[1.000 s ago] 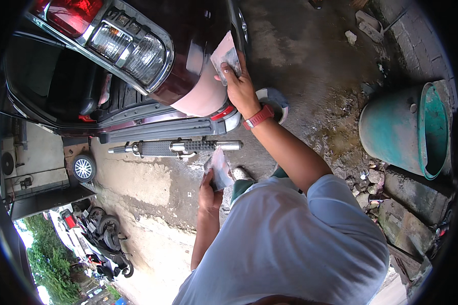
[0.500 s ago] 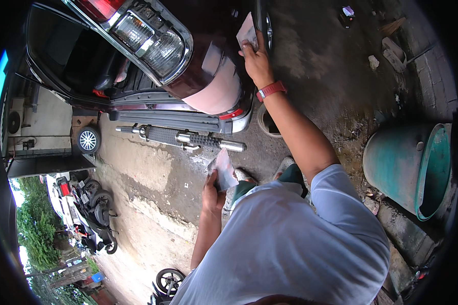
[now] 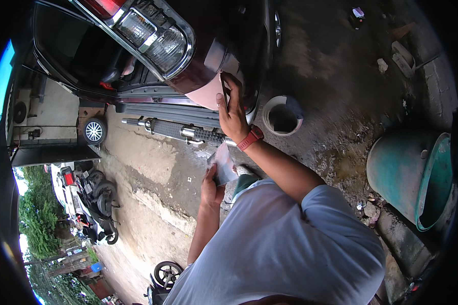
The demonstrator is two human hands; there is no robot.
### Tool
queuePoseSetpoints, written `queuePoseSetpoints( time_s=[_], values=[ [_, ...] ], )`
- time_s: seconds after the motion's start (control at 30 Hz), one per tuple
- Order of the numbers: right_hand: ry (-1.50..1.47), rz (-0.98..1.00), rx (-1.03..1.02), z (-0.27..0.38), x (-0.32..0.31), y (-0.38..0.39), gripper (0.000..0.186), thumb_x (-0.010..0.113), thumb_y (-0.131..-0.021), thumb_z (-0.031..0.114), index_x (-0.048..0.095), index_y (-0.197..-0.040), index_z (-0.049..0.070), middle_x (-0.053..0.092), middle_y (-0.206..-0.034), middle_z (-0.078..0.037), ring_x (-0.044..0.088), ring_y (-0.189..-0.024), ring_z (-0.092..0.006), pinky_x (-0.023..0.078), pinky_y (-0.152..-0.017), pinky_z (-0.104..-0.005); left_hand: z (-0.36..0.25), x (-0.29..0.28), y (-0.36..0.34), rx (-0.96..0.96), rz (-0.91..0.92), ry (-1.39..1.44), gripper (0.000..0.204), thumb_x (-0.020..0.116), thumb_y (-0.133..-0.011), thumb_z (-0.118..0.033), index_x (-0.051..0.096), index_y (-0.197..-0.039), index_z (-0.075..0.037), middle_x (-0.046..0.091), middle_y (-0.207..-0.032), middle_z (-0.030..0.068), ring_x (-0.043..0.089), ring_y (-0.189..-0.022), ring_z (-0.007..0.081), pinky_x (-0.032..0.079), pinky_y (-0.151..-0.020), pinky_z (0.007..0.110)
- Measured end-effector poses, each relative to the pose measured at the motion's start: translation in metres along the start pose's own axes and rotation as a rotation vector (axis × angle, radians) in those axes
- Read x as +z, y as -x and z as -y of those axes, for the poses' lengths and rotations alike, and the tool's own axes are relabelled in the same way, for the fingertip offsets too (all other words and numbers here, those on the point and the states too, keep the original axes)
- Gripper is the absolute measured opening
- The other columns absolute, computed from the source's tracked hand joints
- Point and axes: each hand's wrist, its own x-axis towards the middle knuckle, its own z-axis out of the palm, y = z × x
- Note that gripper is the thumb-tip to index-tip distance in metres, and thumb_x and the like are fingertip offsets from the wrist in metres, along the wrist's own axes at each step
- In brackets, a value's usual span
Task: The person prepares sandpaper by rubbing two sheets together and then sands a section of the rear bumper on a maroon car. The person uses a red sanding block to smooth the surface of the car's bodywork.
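Note:
In front of me is the rear corner of a dark maroon pickup truck (image 3: 188, 84), with a smooth patch of pink filler (image 3: 207, 95) below its tail light (image 3: 155, 40). My right hand (image 3: 233, 114), a red watch at its wrist, grips a thin flat putty spreader (image 3: 223, 84), seen nearly edge-on against the patch. The fingers hide part of both. Lower down, near my body, my left hand (image 3: 210, 189) pinches a flat greyish plate (image 3: 225, 170) smeared with pink filler. Its thumb lies on the plate's face.
A whitish bucket (image 3: 266, 113) stands on the wet ground right of the bumper. A chrome and black bar (image 3: 168, 129) lies below the tailgate. At right rests a big green tub (image 3: 399, 165). Motorcycles (image 3: 94, 203) and a loose wheel (image 3: 94, 131) are at left.
My right hand has swung down and left from beside the truck onto the pink patch, turning the spreader edge-on. The bucket has come into fuller view. My left hand still holds its plate.

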Motion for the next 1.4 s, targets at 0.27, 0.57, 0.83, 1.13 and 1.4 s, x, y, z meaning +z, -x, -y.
queuePoseSetpoints(
  time_s=[0.27,0.57,0.83,1.13,1.4],
  values=[
    [0.14,-0.034,0.013,-0.023,0.006,-0.016,0.056,0.048,-0.11,0.035,0.034,-0.152,0.001,0.046,-0.148,-0.023,0.048,-0.135,-0.0351,0.037,-0.112,-0.0431,-0.013,0.012,0.007,-0.04,0.053,0.096,0.037,0.052,-0.107,-0.024,0.053,-0.136,0.001,0.069,-0.121,0.0158,0.071,-0.108,0.0268,0.058,-0.096,0.041],
    [-0.039,-0.3,0.113,-0.02,-0.068,-0.109,0.058,0.052,-0.107,0.013,0.023,-0.154,-0.004,0.049,-0.142,-0.032,0.065,-0.118,-0.0328,0.048,-0.106,-0.0428,-0.014,-0.005,0.021,0.136,-0.163,0.255,0.049,0.059,-0.106,-0.022,0.042,-0.144,0.003,0.067,-0.126,0.0128,0.07,-0.109,0.0223,0.057,-0.1,0.039],
    [0.0,0.053,0.118,-0.021,-0.011,-0.01,0.054,0.054,-0.108,0.016,0.03,-0.152,-0.005,0.043,-0.149,-0.029,0.055,-0.131,-0.0323,0.048,-0.108,-0.0411,0.007,-0.011,0.001,0.173,-0.045,0.286,0.034,0.056,-0.107,-0.023,0.054,-0.137,-0.006,0.068,-0.124,0.0064,0.07,-0.106,0.0171,0.058,-0.094,0.034],
    [-0.029,-0.075,0.118,-0.032,-0.024,-0.098,0.049,0.054,-0.108,0.017,0.037,-0.151,0.0,0.048,-0.144,-0.022,0.056,-0.122,-0.0278,0.045,-0.107,-0.0398,0.005,-0.017,0.012,0.125,-0.01,0.329,0.045,0.056,-0.107,-0.024,0.042,-0.142,0.0,0.067,-0.123,0.0185,0.071,-0.105,0.0302,0.06,-0.09,0.047],
    [-0.201,-0.093,0.523,-0.032,-0.092,-0.056,0.052,0.052,-0.107,0.016,0.035,-0.155,0.013,0.049,-0.147,-0.013,0.053,-0.13,-0.0256,0.049,-0.101,-0.0393,0.003,-0.023,0.01,0.083,-0.196,0.182,0.032,0.059,-0.104,-0.023,0.059,-0.129,-0.004,0.07,-0.117,0.0092,0.07,-0.102,0.021,0.057,-0.09,0.034]
  ],
)
